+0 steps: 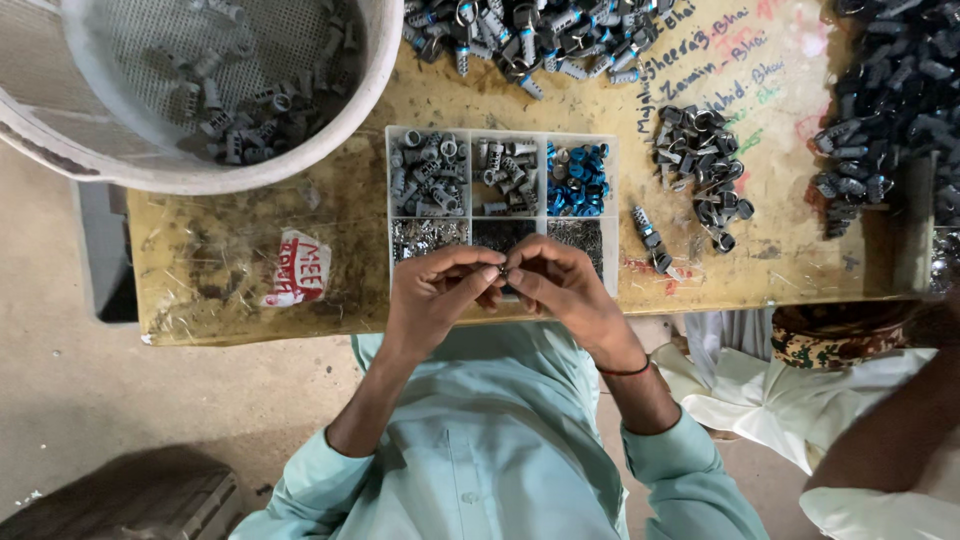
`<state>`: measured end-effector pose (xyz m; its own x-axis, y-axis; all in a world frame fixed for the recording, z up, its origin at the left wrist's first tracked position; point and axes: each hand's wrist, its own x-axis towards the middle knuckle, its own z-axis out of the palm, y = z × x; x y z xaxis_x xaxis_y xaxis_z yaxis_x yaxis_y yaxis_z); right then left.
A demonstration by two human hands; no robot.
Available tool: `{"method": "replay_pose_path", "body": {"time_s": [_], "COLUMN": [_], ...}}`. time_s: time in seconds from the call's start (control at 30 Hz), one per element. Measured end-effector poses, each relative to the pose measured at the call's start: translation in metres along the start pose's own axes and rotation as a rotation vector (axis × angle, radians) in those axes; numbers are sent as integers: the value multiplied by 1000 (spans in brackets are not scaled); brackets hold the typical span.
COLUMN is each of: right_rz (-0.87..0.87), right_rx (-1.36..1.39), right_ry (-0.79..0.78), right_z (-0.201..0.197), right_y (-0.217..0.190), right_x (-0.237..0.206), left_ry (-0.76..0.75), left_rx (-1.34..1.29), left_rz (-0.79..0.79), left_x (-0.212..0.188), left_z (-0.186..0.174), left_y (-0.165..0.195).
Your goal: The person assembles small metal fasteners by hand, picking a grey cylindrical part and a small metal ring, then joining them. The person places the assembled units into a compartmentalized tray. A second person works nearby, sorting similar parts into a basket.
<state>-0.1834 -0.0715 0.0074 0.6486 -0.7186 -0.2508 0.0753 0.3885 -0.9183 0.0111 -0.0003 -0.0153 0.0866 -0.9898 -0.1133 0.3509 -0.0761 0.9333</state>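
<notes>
Two hands are meeting over the near edge of the divided tray point(502, 134): I'm seeing the left hand point(435, 290) and right hand point(560, 285) pinching one tiny metal part point(502, 271) between their fingertips, too small to make out. Behind them, the tray's compartments are holding grey fittings point(428, 172) and blue rings point(577, 180) on the worn wooden table point(250, 230).

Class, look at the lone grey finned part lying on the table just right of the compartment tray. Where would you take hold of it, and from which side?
Probably pinch the grey finned part across its narrow width, mid-body, coming straight down from above. It lies flat and slanted on the table, with bare wood on both long sides, so fingertips fit there. The compartment tray sits left of it, so a sideways approach looks tighter.
</notes>
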Motion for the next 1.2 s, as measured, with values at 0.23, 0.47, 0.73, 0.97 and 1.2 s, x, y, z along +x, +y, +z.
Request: {"method": "replay_pose_path", "body": {"time_s": [0.23, 0.47, 0.73, 0.97, 1.2], "right_rz": [47, 3, -67, -9, 7], "right_rx": [24, -6, -278, -81, -43], "right_ry": [23, 4, 59, -17, 22], "right_z": [-1, -3, 2, 5, 5], "right_y": [1, 11, 4, 1, 4], "right_x": [2, 6, 2, 2, 1], "left_ry": [-23, -50, -29, 0, 7], "left_rx": [-23, -17, 20, -8, -19], "left_rz": [-12, -7, 20, 23, 7], "left_x": [0, 4, 1, 1, 1], "left_z": [-2, -6, -5, -3, -3], "left_y": [-2, -6, -6, -8, -7]}}
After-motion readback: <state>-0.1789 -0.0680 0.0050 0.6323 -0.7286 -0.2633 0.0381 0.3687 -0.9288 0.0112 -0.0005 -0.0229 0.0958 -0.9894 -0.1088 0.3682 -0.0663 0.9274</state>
